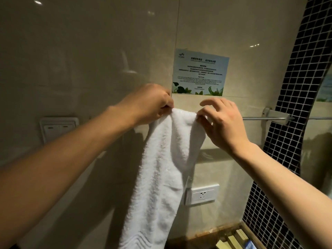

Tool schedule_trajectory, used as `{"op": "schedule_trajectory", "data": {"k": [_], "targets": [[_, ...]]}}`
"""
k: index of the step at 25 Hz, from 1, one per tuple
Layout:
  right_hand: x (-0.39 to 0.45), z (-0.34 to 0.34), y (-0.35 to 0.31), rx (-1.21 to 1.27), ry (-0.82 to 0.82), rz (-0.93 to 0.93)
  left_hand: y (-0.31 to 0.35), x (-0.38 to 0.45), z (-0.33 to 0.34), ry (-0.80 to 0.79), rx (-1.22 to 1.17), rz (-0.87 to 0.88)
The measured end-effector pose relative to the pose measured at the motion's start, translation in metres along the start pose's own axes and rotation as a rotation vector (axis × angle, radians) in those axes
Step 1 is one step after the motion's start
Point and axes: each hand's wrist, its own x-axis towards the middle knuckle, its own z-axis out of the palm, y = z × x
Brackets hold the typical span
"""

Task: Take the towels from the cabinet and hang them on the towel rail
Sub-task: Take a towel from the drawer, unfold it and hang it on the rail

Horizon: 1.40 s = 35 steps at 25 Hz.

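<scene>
A white towel hangs long and bunched down the beige tiled wall from its top fold at the level of the towel rail. My left hand pinches the left end of that top fold. Pinching the right end with thumb and forefinger is my right hand, its other fingers spread. The metal rail shows only to the right of my right hand, running to its bracket; the part behind the towel and my hands is hidden. No cabinet is in view.
A printed notice is stuck on the wall above the rail. A light switch sits at the left, a socket below the towel. A black mosaic strip and a mirror edge are at right. Small boxes lie at the bottom.
</scene>
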Motion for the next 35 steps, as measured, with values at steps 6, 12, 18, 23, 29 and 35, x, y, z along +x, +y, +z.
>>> {"op": "schedule_trajectory", "data": {"k": [6, 12, 18, 23, 29, 35], "targets": [[0.044, 0.007, 0.024, -0.044, -0.162, -0.007, -0.007, 0.035, -0.003, -0.089, 0.225, -0.035], [0.040, 0.009, 0.020, -0.070, -0.211, 0.037, 0.004, 0.024, -0.002, -0.232, -0.016, -0.053], [0.004, 0.003, 0.015, -0.049, -0.087, 0.089, 0.011, 0.010, -0.005, -0.288, 0.073, 0.022], [-0.011, -0.006, 0.007, 0.045, -0.142, 0.092, 0.007, 0.014, -0.005, -0.282, -0.026, -0.032], [0.001, -0.002, 0.013, -0.033, -0.056, 0.032, 0.004, 0.018, -0.001, -0.202, -0.127, -0.013], [0.045, 0.011, 0.039, -0.194, -0.039, 0.047, -0.016, 0.048, -0.008, -0.094, -0.065, -0.083]]}}
